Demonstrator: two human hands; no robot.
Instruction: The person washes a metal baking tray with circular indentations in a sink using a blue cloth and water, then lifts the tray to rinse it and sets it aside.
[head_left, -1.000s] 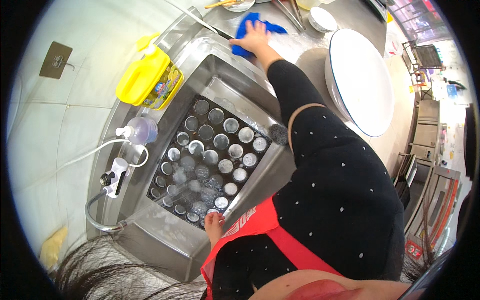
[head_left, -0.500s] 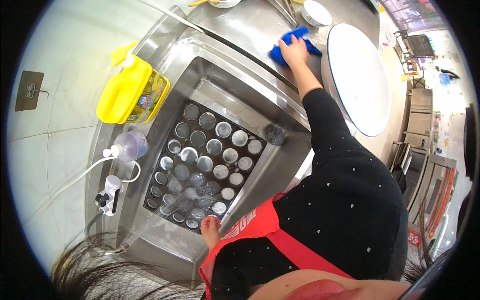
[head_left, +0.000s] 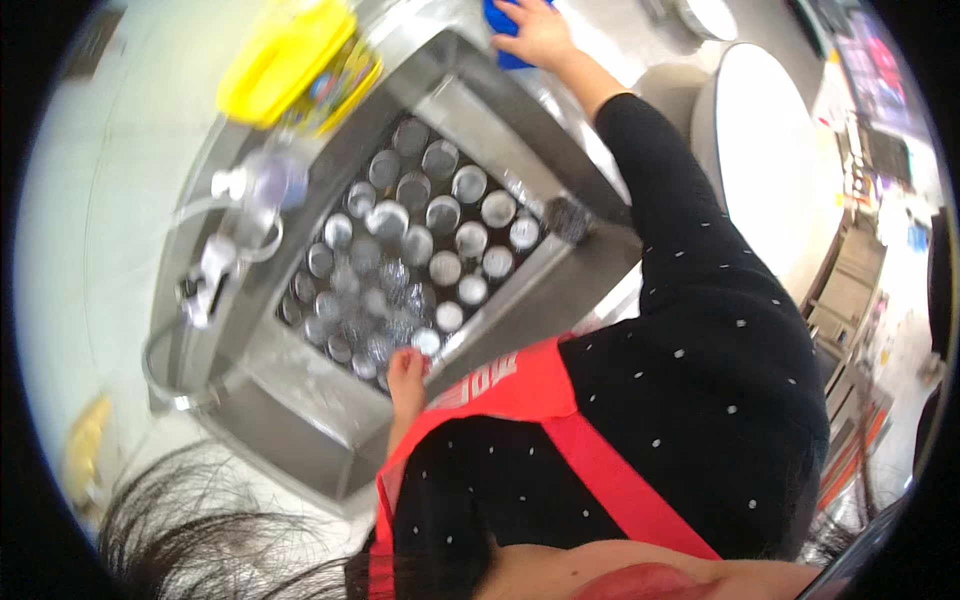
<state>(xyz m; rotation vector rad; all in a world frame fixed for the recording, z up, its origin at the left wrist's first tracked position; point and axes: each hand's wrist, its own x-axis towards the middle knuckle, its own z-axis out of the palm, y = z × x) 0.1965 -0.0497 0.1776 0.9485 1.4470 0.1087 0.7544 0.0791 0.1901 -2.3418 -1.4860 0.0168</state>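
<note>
A blue cloth [head_left: 507, 22], partly cut off by the top edge, lies on the steel counter under my right hand [head_left: 535, 35], whose fingers press over it. My left hand [head_left: 406, 368] is at the near edge of a dark tray [head_left: 455, 215] with rows of round cups, which lies in the steel sink [head_left: 590, 150]. Its fingers are curled together beside one cup; whether anything is in them is hidden. Water splashes over the tray's near left part, and several cups hold whitish, foamy liquid. A dark scouring pad [head_left: 567, 219] sits at the tray's right corner.
On the sink's left ledge stand a yellow jug [head_left: 290, 65], a clear bottle with a white top [head_left: 275, 180] and a white tap fitting [head_left: 212, 265] with a hose. A large white basin [head_left: 760, 150] and a white bowl [head_left: 708, 18] are on the right counter.
The whole view has shifted, so the sink and tray sit higher in the picture. My right hand and the cloth have moved leftward along the counter, away from the bowl. My left hand stays by the tray's edge.
</note>
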